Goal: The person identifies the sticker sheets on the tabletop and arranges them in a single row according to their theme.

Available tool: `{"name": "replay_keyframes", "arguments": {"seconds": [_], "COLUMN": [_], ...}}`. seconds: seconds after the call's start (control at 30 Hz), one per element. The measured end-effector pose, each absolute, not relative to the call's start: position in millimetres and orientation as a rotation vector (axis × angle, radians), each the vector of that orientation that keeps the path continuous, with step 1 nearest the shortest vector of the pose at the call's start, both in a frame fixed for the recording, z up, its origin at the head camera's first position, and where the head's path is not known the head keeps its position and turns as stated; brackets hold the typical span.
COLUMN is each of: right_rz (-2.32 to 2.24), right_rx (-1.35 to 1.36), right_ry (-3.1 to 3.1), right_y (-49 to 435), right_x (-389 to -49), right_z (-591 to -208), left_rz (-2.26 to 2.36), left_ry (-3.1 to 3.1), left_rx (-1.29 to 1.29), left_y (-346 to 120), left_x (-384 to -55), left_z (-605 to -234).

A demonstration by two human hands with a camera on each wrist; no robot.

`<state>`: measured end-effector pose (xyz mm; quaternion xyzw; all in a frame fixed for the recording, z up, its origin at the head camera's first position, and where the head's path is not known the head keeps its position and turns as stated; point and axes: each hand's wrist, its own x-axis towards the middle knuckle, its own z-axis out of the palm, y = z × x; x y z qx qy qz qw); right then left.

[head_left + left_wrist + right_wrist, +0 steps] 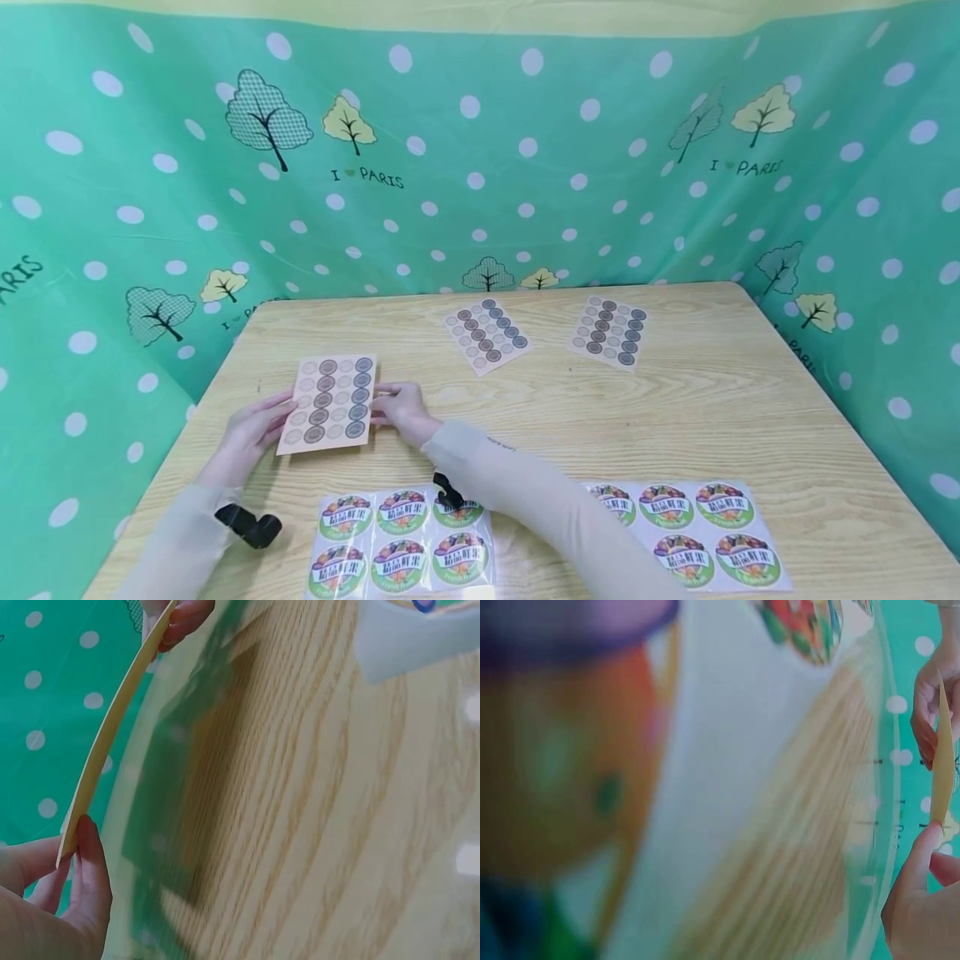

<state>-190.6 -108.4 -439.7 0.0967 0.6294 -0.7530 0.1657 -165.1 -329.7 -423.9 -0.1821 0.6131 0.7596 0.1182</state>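
Note:
A tan sticker sheet printed with rows of round pale, brown and dark stickers is held up at the left of the table. My left hand pinches its left edge between thumb and fingers. On the opposite edge, my right hand pinches it too. Edge-on in the left wrist view, the sheet bows slightly and stands off the table, its shadow falling on the wood. The right wrist view shows the same thin sheet between both hands.
Two similar sticker sheets lie at the back of the wooden table. In front are glossy sheets of round fruit labels, partly under my right sleeve. A green dotted curtain surrounds the table.

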Motion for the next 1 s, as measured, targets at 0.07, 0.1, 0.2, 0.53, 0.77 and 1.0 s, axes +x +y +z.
{"name": "replay_keyframes", "arguments": {"seconds": [0.07, 0.1, 0.2, 0.53, 0.77, 1.0], "right_rz": [-2.143, -2.146, -2.133, -2.081, -2.070, -2.052], "right_rx": [0.278, 0.286, 0.295, 0.270, 0.227, 0.168], "right_ry": [1.776, 1.755, 1.734, 1.682, 1.620, 1.544], "right_y": [-110.7, -112.0, -114.8, -123.8, -131.0, -135.4], "right_x": [-188.4, -187.6, -184.7, -177.9, -169.8, -163.3], "right_z": [-440.4, -440.8, -441.0, -443.9, -443.8, -445.0], "left_rz": [2.203, 2.190, 2.161, 2.054, 2.044, 1.962], "left_ry": [1.811, 1.826, 1.848, 1.962, 1.915, 1.952], "left_rx": [-0.514, -0.502, -0.478, -0.308, -0.409, -0.380], "left_y": [-333.2, -335.0, -341.1, -360.9, -373.1, -382.7], "left_x": [-162.6, -161.5, -158.6, -147.7, -146.2, -143.8], "left_z": [-424.0, -424.4, -425.8, -429.3, -430.2, -432.9]}}
